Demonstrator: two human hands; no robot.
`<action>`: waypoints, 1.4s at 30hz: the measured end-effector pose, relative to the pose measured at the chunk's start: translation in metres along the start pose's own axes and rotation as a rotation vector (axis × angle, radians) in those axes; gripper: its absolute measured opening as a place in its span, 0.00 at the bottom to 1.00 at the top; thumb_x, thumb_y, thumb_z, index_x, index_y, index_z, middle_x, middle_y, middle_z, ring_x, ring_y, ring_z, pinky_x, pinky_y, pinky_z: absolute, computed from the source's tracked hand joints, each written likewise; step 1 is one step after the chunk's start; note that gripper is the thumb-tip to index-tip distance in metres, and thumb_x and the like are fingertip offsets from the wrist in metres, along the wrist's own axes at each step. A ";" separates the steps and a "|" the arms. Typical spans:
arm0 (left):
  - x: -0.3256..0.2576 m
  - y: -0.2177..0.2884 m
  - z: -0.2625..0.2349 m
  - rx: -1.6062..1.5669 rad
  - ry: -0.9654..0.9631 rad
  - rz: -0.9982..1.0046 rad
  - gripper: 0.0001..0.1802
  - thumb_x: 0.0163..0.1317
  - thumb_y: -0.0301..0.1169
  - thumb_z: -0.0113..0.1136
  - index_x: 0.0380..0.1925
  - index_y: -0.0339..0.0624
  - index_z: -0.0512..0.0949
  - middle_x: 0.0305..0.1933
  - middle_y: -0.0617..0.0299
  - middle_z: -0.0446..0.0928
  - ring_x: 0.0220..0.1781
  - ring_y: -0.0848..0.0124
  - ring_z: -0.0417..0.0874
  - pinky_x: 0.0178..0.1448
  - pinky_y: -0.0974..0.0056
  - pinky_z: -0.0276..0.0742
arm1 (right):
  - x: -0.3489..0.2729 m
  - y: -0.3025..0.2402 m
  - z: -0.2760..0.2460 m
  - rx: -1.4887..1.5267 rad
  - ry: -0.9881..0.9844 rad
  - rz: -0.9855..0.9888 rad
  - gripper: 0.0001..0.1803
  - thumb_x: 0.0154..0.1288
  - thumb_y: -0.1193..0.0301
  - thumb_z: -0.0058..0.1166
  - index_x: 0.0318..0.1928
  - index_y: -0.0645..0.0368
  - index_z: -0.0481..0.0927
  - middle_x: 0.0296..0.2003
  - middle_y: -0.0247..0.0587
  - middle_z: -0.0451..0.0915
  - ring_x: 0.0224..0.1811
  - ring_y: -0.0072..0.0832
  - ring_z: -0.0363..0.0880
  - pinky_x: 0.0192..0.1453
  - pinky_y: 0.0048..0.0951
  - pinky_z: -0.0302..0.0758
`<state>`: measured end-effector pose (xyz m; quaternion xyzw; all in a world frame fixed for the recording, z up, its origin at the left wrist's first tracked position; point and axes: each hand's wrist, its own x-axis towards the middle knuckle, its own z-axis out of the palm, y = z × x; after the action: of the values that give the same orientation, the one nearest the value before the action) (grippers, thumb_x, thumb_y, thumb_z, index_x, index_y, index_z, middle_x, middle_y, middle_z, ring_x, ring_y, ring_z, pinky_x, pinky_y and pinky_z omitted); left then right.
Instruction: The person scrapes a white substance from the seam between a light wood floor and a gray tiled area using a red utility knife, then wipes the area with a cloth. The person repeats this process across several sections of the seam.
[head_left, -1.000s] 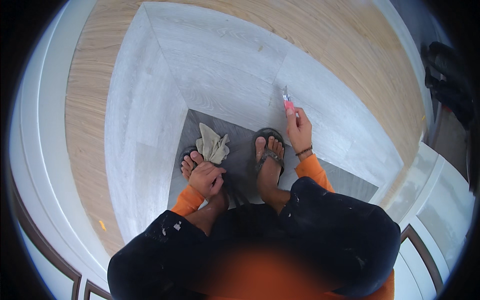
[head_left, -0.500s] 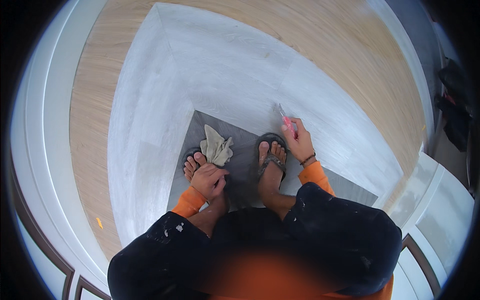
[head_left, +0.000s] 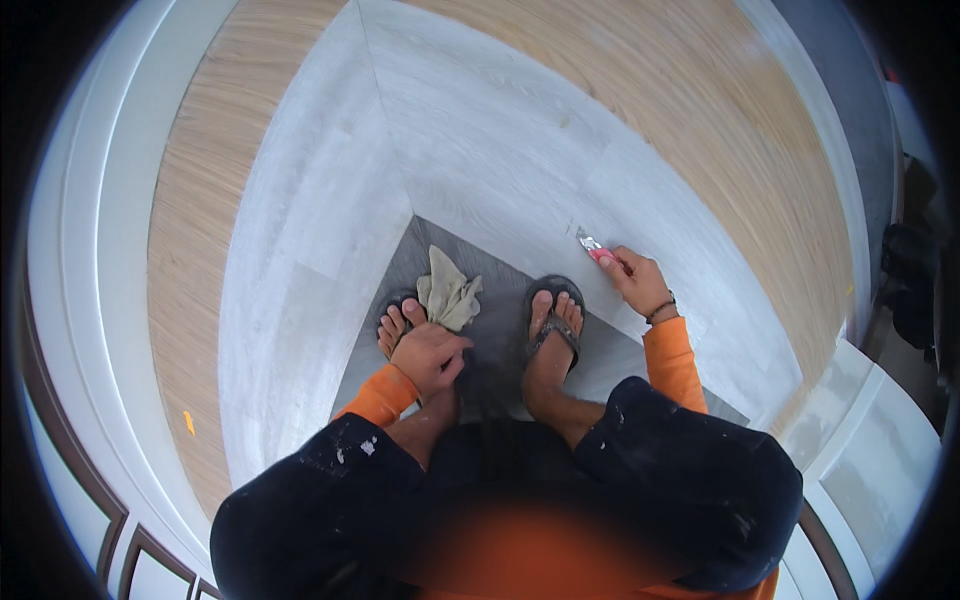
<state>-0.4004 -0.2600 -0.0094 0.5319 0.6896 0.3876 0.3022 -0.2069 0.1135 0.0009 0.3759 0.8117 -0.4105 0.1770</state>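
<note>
My right hand (head_left: 638,282) is closed around a utility knife (head_left: 598,247) with a red handle and a silver metal end. Its tip points up and left, low over or touching the pale grey wood-look panel (head_left: 480,140); I cannot tell which. A small dark mark shows on the panel beside the tip. My left hand (head_left: 432,355) hangs curled in front of my left foot, with nothing visible in its fingers. Just beyond it lies a crumpled beige cloth (head_left: 448,290), close to the toes.
My sandalled feet (head_left: 555,320) stand on a dark grey floor section (head_left: 500,262) bordered by the pale panel. Tan wood-look flooring (head_left: 200,260) surrounds that. White panelled walls or cabinets (head_left: 860,450) rise at both sides. Dark objects (head_left: 908,270) lie at far right.
My right hand has moved right with the knife, whose tip now points more to the left. The view has shifted slightly; my left hand and the cloth stay much the same.
</note>
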 end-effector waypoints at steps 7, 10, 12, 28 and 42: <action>0.000 0.003 -0.001 0.024 -0.017 -0.014 0.11 0.54 0.27 0.67 0.40 0.45 0.85 0.30 0.60 0.81 0.36 0.58 0.84 0.46 0.55 0.79 | 0.014 -0.027 -0.004 -0.132 0.126 -0.076 0.21 0.71 0.48 0.60 0.41 0.53 0.87 0.25 0.51 0.82 0.29 0.50 0.82 0.34 0.44 0.75; 0.001 0.004 0.001 0.035 -0.015 -0.009 0.11 0.54 0.27 0.67 0.40 0.46 0.85 0.30 0.60 0.81 0.36 0.59 0.84 0.47 0.56 0.79 | 0.013 -0.028 0.000 -0.115 0.085 -0.151 0.21 0.70 0.46 0.60 0.42 0.50 0.88 0.26 0.49 0.83 0.29 0.50 0.83 0.34 0.44 0.77; 0.001 0.004 0.001 0.044 -0.022 -0.011 0.11 0.54 0.27 0.67 0.39 0.46 0.85 0.30 0.60 0.82 0.36 0.59 0.84 0.47 0.56 0.79 | 0.011 -0.026 -0.001 -0.170 0.136 -0.032 0.20 0.70 0.47 0.60 0.42 0.50 0.88 0.26 0.48 0.84 0.30 0.50 0.83 0.34 0.45 0.77; 0.003 0.006 0.003 0.051 -0.014 -0.020 0.11 0.55 0.26 0.66 0.39 0.45 0.85 0.32 0.60 0.84 0.37 0.59 0.85 0.47 0.55 0.79 | 0.012 -0.031 -0.015 -0.227 0.099 0.007 0.23 0.69 0.40 0.57 0.44 0.44 0.90 0.31 0.43 0.88 0.36 0.48 0.86 0.40 0.46 0.81; 0.003 0.009 0.003 0.048 -0.015 -0.047 0.10 0.57 0.26 0.65 0.39 0.44 0.86 0.32 0.58 0.84 0.38 0.57 0.85 0.47 0.54 0.80 | -0.004 -0.018 0.000 -0.321 0.089 -0.043 0.22 0.73 0.40 0.53 0.44 0.42 0.88 0.28 0.43 0.86 0.36 0.50 0.86 0.39 0.49 0.80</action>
<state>-0.3946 -0.2551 -0.0034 0.5254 0.7088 0.3597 0.3035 -0.2179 0.1052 0.0126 0.3434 0.8817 -0.2621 0.1899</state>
